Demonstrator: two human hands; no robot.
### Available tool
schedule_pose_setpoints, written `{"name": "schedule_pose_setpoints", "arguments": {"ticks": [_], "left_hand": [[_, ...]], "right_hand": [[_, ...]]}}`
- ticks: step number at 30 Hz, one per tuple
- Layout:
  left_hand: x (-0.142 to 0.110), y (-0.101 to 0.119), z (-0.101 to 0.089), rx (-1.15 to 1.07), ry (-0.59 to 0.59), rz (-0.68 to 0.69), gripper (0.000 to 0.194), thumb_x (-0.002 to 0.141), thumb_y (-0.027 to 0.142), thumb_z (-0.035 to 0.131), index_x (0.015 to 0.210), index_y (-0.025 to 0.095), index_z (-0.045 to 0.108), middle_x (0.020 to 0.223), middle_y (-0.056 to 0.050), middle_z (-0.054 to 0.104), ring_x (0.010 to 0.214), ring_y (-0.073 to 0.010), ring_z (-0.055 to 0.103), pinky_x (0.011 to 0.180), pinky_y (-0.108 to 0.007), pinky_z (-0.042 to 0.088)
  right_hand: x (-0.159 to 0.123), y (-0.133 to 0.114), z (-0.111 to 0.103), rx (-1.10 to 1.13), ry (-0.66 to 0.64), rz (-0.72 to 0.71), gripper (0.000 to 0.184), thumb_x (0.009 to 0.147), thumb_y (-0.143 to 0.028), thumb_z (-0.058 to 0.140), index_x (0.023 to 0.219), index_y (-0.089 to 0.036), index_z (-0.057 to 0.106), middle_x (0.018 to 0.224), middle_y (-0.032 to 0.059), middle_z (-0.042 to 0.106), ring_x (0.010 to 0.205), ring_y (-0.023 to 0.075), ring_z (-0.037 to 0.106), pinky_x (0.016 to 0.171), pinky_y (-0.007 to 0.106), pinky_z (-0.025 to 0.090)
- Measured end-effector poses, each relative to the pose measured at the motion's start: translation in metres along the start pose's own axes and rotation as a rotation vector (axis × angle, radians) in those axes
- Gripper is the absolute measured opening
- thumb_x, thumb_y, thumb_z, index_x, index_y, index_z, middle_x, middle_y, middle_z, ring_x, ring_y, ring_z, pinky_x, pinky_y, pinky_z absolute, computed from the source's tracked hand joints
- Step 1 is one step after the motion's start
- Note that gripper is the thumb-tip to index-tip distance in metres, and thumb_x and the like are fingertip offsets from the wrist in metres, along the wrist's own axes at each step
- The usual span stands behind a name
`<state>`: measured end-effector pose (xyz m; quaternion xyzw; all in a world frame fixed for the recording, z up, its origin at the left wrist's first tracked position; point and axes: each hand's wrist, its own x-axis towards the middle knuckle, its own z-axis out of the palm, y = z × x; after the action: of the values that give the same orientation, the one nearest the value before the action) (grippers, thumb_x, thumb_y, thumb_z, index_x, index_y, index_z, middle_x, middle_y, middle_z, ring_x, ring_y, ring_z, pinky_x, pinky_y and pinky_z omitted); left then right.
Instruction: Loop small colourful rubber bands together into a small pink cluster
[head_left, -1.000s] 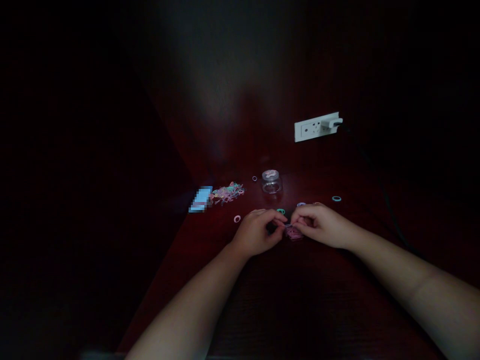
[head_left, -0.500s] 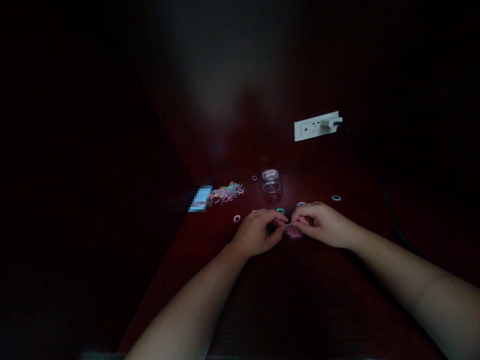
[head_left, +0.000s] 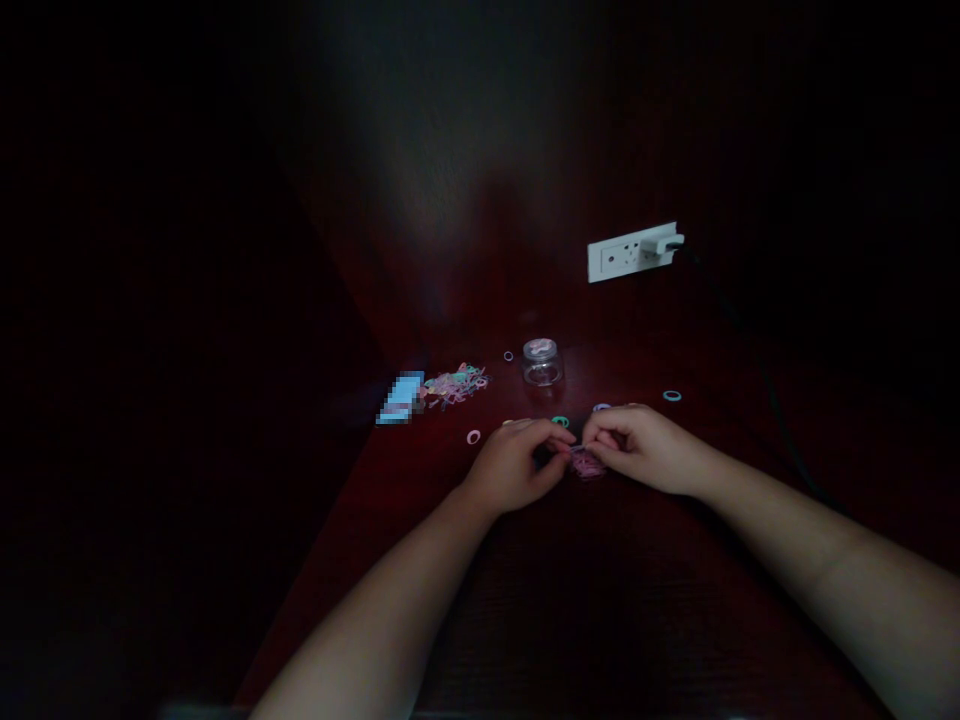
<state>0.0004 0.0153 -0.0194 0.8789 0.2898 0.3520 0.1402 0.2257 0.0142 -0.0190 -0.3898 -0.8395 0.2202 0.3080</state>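
Pale band (head_left: 577, 448): stretched or laid between the fingertips of both hands, just above the pink pile; its full outline is partly hidden by the fingers.
Left hand (head_left: 517, 468): placed at 9 o'clock of the pink pile; thumb and forefinger brought together, the band's near end apparently pinched in the grip.
Right hand (head_left: 646, 452): placed at 3 o'clock; the grip is closed, with the band's other end apparently pinched.
Step in hand: by judgement, the band is being worked finely between the two hands.
Called for: small, matched fingertip movements, with both ends kept pinched and the pile left undisturbed.
Pink pile (head_left: 588, 464): gathered on the counter (head_left: 480, 620), just below the fingertips.
Green band (head_left: 560, 422): set at 11 o'clock of the pile, just beyond the left fingers.
Purple band (head_left: 601, 408): seen near 12 o'clock, partly covered by the right hand.
Blue band (head_left: 672, 396): laid apart at 2 o'clock.
Pink band (head_left: 473, 437): laid at 9 o'clock, beyond the left hand.
Jar (head_left: 541, 368): stood upright and lidded at 11 o'clock.
Mixed pile (head_left: 457, 385): heaped at 10 o'clock.
Socket (head_left: 622, 258): mounted on the wall at 1 o'clock.
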Motion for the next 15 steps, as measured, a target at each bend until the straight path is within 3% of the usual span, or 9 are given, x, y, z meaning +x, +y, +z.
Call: {"name": "schedule_pose_setpoints", "arguments": {"ticks": [15], "left_hand": [[-0.0001, -0.0012, 0.0009, -0.015, -0.002, -0.03, 0.021, 0.081, 0.015, 0.064, 0.1, 0.021, 0.067, 0.092, -0.002, 0.074, 0.084, -0.0156, 0.07, 0.083, -0.031, 0.054]], "right_hand": [[0.0001, 0.0044, -0.0017, -0.074, -0.008, 0.035, 0.013, 0.085, -0.026, 0.059, 0.078, -0.019, 0.067, 0.06, -0.0028, 0.054, 0.054, 0.0111, 0.047, 0.056, 0.024, 0.034]]}}
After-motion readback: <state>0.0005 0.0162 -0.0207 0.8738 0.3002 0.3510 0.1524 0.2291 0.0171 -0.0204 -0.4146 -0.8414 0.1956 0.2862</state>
